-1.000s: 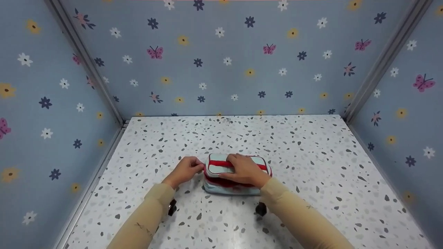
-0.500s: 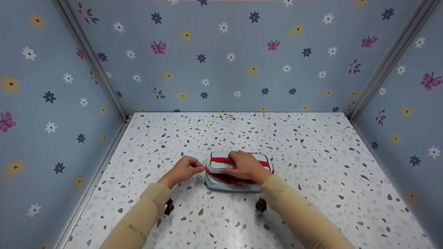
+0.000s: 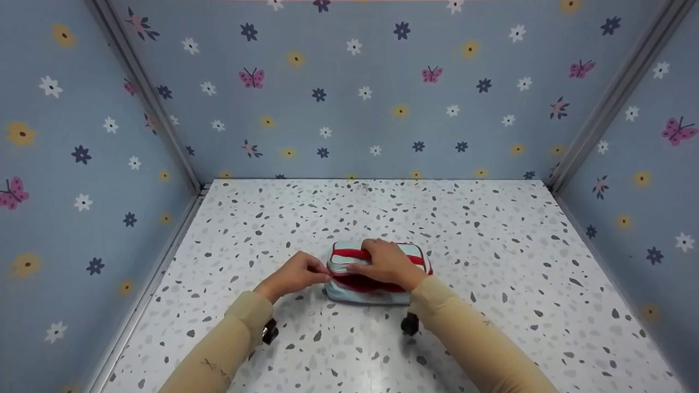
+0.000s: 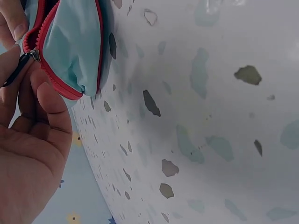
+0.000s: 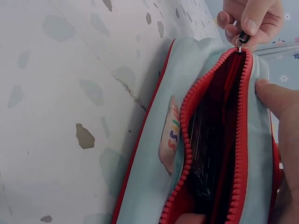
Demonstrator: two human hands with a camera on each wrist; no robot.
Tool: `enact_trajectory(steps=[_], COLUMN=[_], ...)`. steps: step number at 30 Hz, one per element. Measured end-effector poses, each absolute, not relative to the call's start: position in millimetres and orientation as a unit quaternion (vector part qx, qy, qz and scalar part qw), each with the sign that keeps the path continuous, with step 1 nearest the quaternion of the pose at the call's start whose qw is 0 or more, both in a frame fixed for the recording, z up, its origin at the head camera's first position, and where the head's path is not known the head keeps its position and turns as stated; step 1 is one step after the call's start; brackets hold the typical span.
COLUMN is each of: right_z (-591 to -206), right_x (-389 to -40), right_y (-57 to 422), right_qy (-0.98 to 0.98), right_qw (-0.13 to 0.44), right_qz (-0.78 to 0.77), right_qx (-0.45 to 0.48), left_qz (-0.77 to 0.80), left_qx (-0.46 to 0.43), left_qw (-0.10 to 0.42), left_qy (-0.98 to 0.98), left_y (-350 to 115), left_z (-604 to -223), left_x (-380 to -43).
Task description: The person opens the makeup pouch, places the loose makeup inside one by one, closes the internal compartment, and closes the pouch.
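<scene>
A light blue zippered pouch (image 3: 366, 296) with red trim and a red strap (image 3: 349, 253) sits on the table. Its red-toothed zipper gapes along the front in the right wrist view, showing a dark red lining and a dark, shiny item (image 5: 205, 154) inside. My left hand (image 3: 297, 274) pinches the black zipper pull (image 4: 18, 67) at the pouch's left end. Across the top, my right hand (image 3: 386, 264) grips the upper part, its thumb (image 5: 275, 95) pressed near the zipper. One fingertip (image 5: 190, 218) shows in the opening at the lower edge of the right wrist view.
The white speckled table (image 3: 491, 284) reaches back to a blue flowered wall (image 3: 382, 82). Similar panels (image 3: 49, 164) stand on the left and right, with grey metal posts (image 3: 158, 103) in the corners. A small patch with colourful letters (image 5: 170, 135) marks the pouch's front.
My left hand has moved slightly right and toward me, drawing the zipper pull around to the pouch's front left corner. My right hand keeps its place on top.
</scene>
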State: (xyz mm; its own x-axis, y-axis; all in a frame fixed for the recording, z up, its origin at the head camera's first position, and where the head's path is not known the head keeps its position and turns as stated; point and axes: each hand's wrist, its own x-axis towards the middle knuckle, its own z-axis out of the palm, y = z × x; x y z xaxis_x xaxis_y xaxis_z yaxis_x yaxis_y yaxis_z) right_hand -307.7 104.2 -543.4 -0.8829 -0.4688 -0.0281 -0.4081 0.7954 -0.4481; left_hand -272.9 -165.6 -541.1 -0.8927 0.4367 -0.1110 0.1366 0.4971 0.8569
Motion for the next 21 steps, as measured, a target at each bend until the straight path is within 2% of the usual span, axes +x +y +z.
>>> enact_trajectory(steps=[9,21], right_z=[-542,-541], right_x=[-306,-304], right_y=[105,131], right_qy=[0.943,0.933], right_qw=[0.054,0.077], right_qz=[-0.230,-0.148], right_qx=[-0.236,-0.319], left_qz=[0.484,0.383], left_qx=[0.211,0.220], left_qw=[0.163,0.174], left_qy=[0.834,0.880], left_y=[-156,-156], left_z=[-544,-541], left_x=[-269,-266])
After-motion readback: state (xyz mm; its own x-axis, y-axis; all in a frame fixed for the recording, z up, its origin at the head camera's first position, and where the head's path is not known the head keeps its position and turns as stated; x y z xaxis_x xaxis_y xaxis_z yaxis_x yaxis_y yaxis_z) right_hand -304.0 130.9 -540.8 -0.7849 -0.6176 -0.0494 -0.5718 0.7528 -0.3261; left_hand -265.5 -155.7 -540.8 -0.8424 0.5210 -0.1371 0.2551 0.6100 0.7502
